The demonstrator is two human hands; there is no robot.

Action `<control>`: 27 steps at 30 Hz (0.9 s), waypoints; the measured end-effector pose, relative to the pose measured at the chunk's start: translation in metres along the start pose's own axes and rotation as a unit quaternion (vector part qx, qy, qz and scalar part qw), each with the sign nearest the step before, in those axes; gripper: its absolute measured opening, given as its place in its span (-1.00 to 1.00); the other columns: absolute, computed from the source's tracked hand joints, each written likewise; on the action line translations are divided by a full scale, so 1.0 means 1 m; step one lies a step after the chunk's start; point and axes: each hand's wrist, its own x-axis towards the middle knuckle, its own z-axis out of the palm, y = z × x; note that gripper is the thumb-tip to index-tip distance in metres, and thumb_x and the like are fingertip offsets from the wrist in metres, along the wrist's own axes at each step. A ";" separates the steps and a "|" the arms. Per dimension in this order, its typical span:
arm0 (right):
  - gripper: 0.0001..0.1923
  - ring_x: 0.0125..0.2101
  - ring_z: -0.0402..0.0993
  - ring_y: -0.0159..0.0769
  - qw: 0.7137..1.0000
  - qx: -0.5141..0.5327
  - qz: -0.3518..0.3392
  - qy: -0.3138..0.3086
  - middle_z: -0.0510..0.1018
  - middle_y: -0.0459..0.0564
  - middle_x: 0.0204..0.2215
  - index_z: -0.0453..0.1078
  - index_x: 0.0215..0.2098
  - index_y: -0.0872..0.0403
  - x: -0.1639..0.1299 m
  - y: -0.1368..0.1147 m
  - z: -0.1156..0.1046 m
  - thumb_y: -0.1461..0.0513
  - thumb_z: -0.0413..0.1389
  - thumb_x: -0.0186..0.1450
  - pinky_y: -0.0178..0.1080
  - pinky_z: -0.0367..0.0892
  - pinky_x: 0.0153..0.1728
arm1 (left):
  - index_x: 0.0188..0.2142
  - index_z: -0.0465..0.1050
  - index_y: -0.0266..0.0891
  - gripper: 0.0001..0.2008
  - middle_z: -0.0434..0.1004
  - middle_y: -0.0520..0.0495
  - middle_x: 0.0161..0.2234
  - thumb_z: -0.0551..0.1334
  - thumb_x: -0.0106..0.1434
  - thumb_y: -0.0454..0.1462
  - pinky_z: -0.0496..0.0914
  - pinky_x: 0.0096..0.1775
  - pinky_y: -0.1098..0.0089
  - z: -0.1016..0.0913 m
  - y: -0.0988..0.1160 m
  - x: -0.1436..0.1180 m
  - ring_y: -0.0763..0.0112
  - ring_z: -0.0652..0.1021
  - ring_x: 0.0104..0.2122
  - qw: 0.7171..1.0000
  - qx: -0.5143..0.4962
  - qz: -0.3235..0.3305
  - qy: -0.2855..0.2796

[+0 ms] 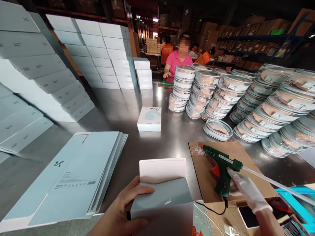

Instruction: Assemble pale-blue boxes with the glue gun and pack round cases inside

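Note:
My left hand (130, 206) grips a light blue carton (163, 196) at the near edge of the table, fingers on its top and thumb along its near side. The carton's white end flap (162, 169) stands up at the far end. My right hand (248, 190), in a white glove, is closed round the handle of a green hot glue gun (225, 160) with a red trigger. A clear glue stick (278, 183) runs out of its back. The gun's tip is over strings of dried glue on a cardboard sheet (256, 177).
Flat cartons (73, 173) are stacked at left, with walls of finished boxes (103, 55) behind. One white box (149, 118) lies mid-table. Stacked round clear-lidded containers (221, 85) fill the right. A person in pink (179, 59) is across the table. A phone (247, 216) lies near my right wrist.

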 end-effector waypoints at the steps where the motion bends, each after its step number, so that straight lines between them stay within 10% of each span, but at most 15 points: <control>1: -0.74 -0.45 0.66 0.03 1.000 -0.017 -0.001 0.019 0.61 -0.03 -0.63 0.56 -0.38 -0.05 -0.008 -0.002 -0.002 -0.05 0.31 0.15 -0.06 0.59 -0.36 | 0.03 0.63 0.10 -0.35 0.38 -0.07 0.36 0.44 -0.10 -0.38 0.23 0.31 -0.14 0.001 -0.001 0.000 -0.20 0.22 0.41 1.000 0.010 0.005 -0.005; 4: -0.30 -0.25 0.66 -0.03 0.996 -0.055 -0.063 0.014 0.71 0.03 -0.26 0.44 0.16 -0.10 -0.037 -0.007 0.019 -0.04 0.41 0.09 -0.07 0.57 -0.13 | 0.04 0.63 0.07 -0.36 0.39 -0.12 0.35 0.45 -0.09 -0.37 0.27 0.29 -0.15 0.004 -0.006 0.004 -0.23 0.27 0.38 0.999 0.041 0.014 -0.015; 6: 0.09 0.06 0.57 -0.05 0.985 -0.025 -0.124 -0.117 0.54 0.11 0.18 -0.04 0.47 -0.23 -0.052 -0.007 0.053 -0.08 0.40 0.14 0.00 0.46 0.10 | 0.03 0.63 0.06 -0.40 0.43 -0.16 0.32 0.47 -0.06 -0.32 0.34 0.24 -0.10 0.006 -0.009 0.008 -0.25 0.29 0.37 0.998 0.045 0.028 -0.013; 9: 0.13 0.25 0.40 -0.12 0.934 0.053 -0.195 -0.295 0.35 0.06 0.32 -0.45 0.48 -0.42 -0.063 -0.001 0.100 -0.02 0.31 0.30 0.03 0.35 0.21 | -0.06 0.62 0.02 -0.56 0.44 -0.17 0.27 0.51 0.02 -0.16 0.50 0.08 0.07 0.014 -0.006 0.012 -0.23 0.42 0.28 0.997 -0.029 0.066 -0.014; 15: 0.05 0.28 0.34 0.02 0.887 -0.126 -0.335 -0.292 0.35 0.03 0.26 -0.05 0.44 -0.37 -0.067 0.008 0.116 0.33 0.30 0.14 0.00 0.37 0.20 | -0.10 0.38 0.06 -0.63 0.52 0.02 0.00 0.47 0.20 -0.04 0.50 0.02 0.23 0.036 0.012 0.012 0.08 0.57 0.13 0.945 -0.278 0.118 0.122; 19: -0.01 0.25 0.41 -0.01 0.845 -0.180 -0.378 -0.333 0.37 0.05 0.29 0.12 0.40 -0.31 -0.060 -0.001 0.110 0.33 0.37 0.13 -0.10 0.39 0.20 | 0.01 0.50 0.14 -0.67 0.48 0.00 -0.07 0.43 0.27 -0.06 0.50 0.00 0.26 0.028 0.016 0.018 0.15 0.61 0.04 0.961 -0.211 0.169 0.064; 27: -0.30 0.25 0.41 -0.04 0.859 -0.131 -0.301 -0.392 0.36 0.07 0.32 0.42 0.23 -0.28 -0.048 -0.016 0.102 0.31 0.39 0.18 -0.03 0.35 0.20 | -0.29 0.68 -0.01 -0.85 0.44 -0.10 -0.10 0.43 0.25 -0.05 0.51 0.02 0.20 0.003 0.023 0.026 0.08 0.60 0.04 0.977 -0.127 0.172 0.001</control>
